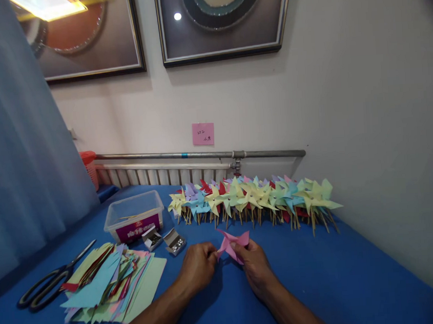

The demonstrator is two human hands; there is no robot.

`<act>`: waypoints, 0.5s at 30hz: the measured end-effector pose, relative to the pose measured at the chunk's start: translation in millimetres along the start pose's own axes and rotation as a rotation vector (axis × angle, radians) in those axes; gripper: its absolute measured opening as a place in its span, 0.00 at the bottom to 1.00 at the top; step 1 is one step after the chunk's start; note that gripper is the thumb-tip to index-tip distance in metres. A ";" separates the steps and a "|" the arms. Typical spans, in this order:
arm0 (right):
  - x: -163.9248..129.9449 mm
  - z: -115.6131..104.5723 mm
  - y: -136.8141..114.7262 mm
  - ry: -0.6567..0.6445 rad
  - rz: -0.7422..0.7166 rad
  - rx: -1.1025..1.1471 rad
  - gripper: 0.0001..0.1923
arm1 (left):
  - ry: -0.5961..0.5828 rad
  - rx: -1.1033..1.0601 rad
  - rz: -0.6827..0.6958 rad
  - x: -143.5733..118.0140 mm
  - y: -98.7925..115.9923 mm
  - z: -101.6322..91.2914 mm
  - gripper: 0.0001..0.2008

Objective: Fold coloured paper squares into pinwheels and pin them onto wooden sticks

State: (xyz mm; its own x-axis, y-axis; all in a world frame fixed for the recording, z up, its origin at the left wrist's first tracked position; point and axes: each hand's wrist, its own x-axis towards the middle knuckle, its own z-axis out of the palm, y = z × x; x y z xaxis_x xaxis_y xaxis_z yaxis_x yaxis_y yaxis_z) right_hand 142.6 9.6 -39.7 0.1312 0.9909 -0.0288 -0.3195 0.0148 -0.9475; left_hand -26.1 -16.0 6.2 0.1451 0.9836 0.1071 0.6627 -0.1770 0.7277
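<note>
Both our hands, left hand (198,267) and right hand (255,266), pinch a pink pinwheel (233,244) above the blue tabletop (318,273); pinwheel row (251,198) far, paper stack (110,283) left

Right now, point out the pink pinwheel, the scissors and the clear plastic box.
pink pinwheel (233,244), head view, on its folded middle between the hands.
scissors (49,281), head view, on the black handles.
clear plastic box (133,211), head view, on its front wall and rim.

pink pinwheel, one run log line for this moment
left hand: pinching pink pinwheel | right hand: gripping it | scissors: left of paper stack
</note>
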 end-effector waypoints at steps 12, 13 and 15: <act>0.0 0.4 -1.4 -0.013 -0.016 0.010 0.18 | 0.069 0.082 0.022 -4.9 3.2 6.6 0.11; 0.3 0.2 -0.9 -0.014 -0.020 0.008 0.18 | 0.071 0.087 0.019 -5.3 4.1 7.1 0.11; 1.5 -0.6 0.9 -0.003 -0.029 -0.005 0.18 | 0.076 0.099 0.017 -6.4 6.2 7.8 0.10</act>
State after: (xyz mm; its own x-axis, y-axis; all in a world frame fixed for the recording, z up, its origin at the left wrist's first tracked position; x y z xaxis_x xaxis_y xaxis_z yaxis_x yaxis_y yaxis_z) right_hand 143.1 11.0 -40.7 0.1376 0.9905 0.0000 -0.3107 0.0432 -0.9495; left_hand -17.2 -23.6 4.8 0.1039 0.9795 0.1725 0.7306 -0.1929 0.6550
